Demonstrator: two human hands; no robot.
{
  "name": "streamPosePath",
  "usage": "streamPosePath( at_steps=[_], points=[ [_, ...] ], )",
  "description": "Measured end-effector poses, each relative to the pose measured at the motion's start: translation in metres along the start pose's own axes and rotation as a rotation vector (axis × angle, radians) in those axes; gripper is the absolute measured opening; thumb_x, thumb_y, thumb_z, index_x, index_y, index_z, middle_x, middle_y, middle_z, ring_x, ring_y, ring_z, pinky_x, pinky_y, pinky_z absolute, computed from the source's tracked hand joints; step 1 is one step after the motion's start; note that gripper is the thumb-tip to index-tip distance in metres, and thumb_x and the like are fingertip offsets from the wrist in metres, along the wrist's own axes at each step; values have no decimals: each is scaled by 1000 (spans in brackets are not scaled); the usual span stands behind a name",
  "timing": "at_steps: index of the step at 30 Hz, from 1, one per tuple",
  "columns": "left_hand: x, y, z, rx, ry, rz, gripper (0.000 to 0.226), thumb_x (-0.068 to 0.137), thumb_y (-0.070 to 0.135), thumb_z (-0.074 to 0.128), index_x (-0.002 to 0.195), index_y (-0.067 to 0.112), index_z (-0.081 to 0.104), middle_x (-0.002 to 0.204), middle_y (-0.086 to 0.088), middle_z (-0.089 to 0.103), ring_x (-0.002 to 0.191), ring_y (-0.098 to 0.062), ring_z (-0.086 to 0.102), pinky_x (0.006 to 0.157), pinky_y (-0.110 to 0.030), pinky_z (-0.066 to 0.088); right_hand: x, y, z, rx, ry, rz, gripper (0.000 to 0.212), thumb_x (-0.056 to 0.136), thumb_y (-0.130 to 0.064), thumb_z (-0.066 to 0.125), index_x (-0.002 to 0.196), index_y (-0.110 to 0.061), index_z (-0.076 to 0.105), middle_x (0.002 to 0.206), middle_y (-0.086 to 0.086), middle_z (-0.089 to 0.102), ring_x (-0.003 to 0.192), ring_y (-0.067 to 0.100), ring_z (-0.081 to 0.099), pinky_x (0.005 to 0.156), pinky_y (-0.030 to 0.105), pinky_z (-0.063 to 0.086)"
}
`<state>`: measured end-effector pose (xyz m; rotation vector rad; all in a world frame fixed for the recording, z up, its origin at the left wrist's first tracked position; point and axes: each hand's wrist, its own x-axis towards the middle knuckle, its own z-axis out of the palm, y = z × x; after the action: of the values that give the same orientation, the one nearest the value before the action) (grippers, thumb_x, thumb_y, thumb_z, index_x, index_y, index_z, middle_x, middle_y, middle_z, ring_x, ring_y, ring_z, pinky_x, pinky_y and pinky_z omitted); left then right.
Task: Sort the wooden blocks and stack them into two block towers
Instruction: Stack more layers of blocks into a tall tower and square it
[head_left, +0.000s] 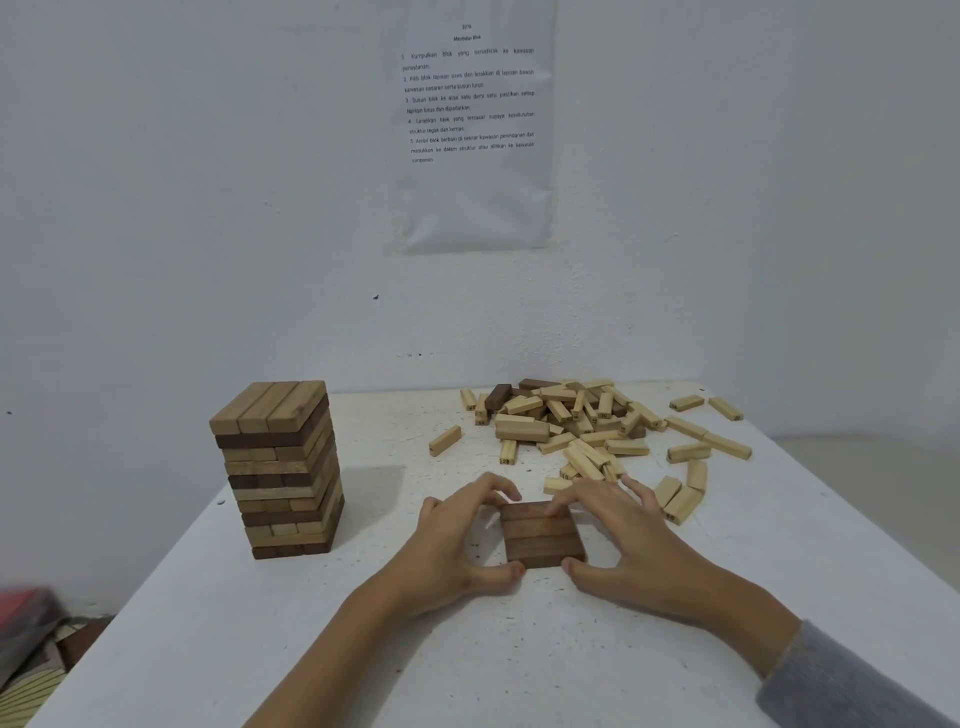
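A flat layer of three dark brown wooden blocks (543, 535) lies on the white speckled surface (467, 649), in the near middle part of it. The three blocks lie side by side and touch each other, so together they make a square.

The left hand (457, 540) holds this layer from its left side. Its fingers (498, 486) are curled over the far edge and its thumb presses on the near edge. The right hand (623, 535) holds the layer from the right side in the same way, with curled fingers (563, 504) on the far edge and the thumb at the near corner. The little finger of the right hand points away from the others. The two thumbs are close together at the near edge of the layer.

Behind the right hand there is a loose pile of light wooden blocks (576, 421) with some dark ones among them, and several blocks lie scattered around it. One single light wooden block (444, 440) lies apart, to the left of the pile.

At the left edge of the surface, well apart from the hands, stands a tall tower of mixed light and dark wooden blocks (283, 467), upright, with three light blocks on top.

A grey sleeve (852, 680) covers the right forearm. A white printed sheet of paper (472, 130) hangs on the white wall behind.
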<state>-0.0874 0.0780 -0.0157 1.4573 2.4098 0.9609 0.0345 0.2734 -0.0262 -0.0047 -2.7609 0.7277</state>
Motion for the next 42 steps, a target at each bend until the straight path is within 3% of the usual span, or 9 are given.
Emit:
streamPosePath(
  at_steps=[3, 5, 7, 12, 16, 19, 25, 32, 42],
  points=[
    [2, -3, 1, -67, 49, -41, 68, 68, 43, 78, 118, 45, 33, 118, 22, 52, 118, -7, 39, 93, -27, 30, 0, -3, -2, 28, 38, -10, 44, 76, -44, 66, 113, -48, 43, 121, -36, 46, 123, -21, 27, 120, 36, 0],
    [2, -4, 2, -65, 88, -28, 71, 63, 45, 78, 117, 46, 33, 117, 23, 53, 118, -12, 42, 92, -25, 31, -1, -6, -5, 47, 75, -15, 50, 75, -39, 72, 115, -46, 43, 119, -36, 45, 120, -25, 23, 117, 32, 8],
    [2, -4, 3, -48, 121, -3, 72, 60, 45, 78, 116, 44, 34, 117, 24, 52, 117, -11, 43, 91, -24, 32, -3, -9, -7, 64, 95, 11, 55, 73, -35, 77, 117, -45, 44, 117, -38, 44, 116, -28, 19, 110, 29, 16],
    [0, -3, 2, -68, 166, 28, 79, 58, 39, 81, 121, 40, 33, 116, 24, 54, 115, -12, 46, 93, -30, 38, -4, -10, -8, 141, 126, 56, 62, 64, -40, 78, 114, -51, 43, 118, -38, 43, 120, -10, 27, 95, 28, 33],
    [-1, 4, -5, -177, 200, 35, 73, 59, 33, 80, 116, 40, 36, 111, 21, 61, 115, -3, 49, 91, -27, 39, -4, -13, -13, 257, 144, 76, 62, 60, -43, 76, 114, -45, 46, 115, -28, 52, 118, 0, 44, 97, 40, 43],
    [-4, 9, -10, -244, 223, 52, 69, 58, 37, 76, 113, 42, 36, 110, 17, 62, 116, -4, 51, 90, -25, 41, -4, -17, -18, 347, 158, 59, 60, 58, -44, 74, 112, -44, 48, 112, -23, 55, 116, 4, 50, 99, 43, 44],
    [-9, 25, -23, -343, 296, 90, 64, 60, 38, 73, 113, 32, 38, 109, 13, 64, 114, -7, 55, 87, -23, 43, -3, -34, -33, 485, 224, -5, 56, 57, -45, 76, 107, -44, 51, 109, -19, 58, 113, 5, 54, 98, 28, 40],
    [-17, 41, -47, -432, 414, 120, 60, 65, 38, 69, 115, 33, 38, 108, 7, 65, 109, -9, 57, 85, -19, 43, 13, -67, -52, 574, 278, -109, 54, 57, -43, 77, 105, -38, 53, 107, -12, 60, 111, 11, 58, 102, 43, 45],
    [-39, 60, -132, -244, 558, 247, 56, 67, 41, 66, 115, 31, 37, 106, 10, 66, 110, -17, 59, 87, -32, 46, 57, -130, -74, 572, 318, -276, 57, 59, -49, 71, 110, -34, 50, 104, -15, 62, 106, 7, 60, 102, 28, 37]
  ],
)
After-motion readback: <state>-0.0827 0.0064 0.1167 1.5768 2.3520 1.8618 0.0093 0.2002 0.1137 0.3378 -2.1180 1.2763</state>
